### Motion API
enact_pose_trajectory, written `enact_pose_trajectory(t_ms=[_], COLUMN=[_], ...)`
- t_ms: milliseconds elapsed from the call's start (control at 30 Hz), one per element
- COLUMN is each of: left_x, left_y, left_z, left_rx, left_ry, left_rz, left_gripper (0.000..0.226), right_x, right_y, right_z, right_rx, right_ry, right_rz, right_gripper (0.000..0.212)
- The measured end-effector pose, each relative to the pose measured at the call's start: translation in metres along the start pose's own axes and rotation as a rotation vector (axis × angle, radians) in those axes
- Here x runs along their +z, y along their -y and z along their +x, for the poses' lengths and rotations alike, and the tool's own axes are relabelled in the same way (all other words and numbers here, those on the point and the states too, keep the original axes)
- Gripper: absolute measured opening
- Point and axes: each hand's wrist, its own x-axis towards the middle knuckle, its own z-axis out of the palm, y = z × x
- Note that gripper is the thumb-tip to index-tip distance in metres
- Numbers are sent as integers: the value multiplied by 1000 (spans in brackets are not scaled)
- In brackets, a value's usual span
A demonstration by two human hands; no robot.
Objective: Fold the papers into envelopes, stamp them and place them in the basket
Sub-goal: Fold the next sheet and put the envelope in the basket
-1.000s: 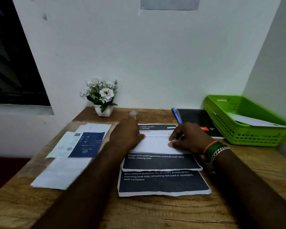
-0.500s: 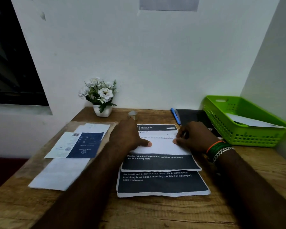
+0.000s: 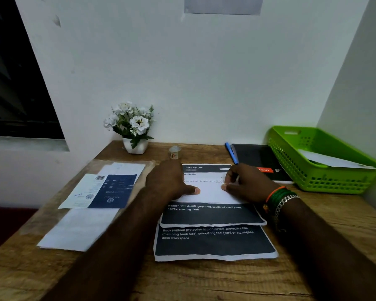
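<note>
While pressing a fold flat, left hand [image 3: 167, 183] spread palm-down on top paper [image 3: 211, 192] at counter [image 3: 204, 279] centre, right hand [image 3: 245, 183] pinning its right edge, fingers curled, grasping nothing. Stamp [image 3: 175, 152] waiting at 12 o'clock, basket [image 3: 326, 177] at 2 o'clock.

You get one view only, head-worn wide-angle, looking forward and down from above your forearms. It faces the wall's corner across the wooden desk [image 3: 204, 279]. Near: your left hand [image 3: 168, 184] and right hand [image 3: 248, 184] sit mid-frame. The green basket [image 3: 313, 181] lies at the right edge.
</note>
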Motion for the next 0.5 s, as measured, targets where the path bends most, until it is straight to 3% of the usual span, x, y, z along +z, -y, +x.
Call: enact_pose_trajectory(t_ms=[167,500], left_x=[0,1], left_y=[-1,0], left_z=[0,-1], left_rx=[-2,17], left_ry=[5,2], left_rz=[-11,-7], left_gripper=[54,56], right_x=[-1,-1], right_y=[-2,1], right_z=[2,2], right_rx=[-11,5], right_ry=[5,22], right_rz=[-36,-11], right_gripper=[26,20])
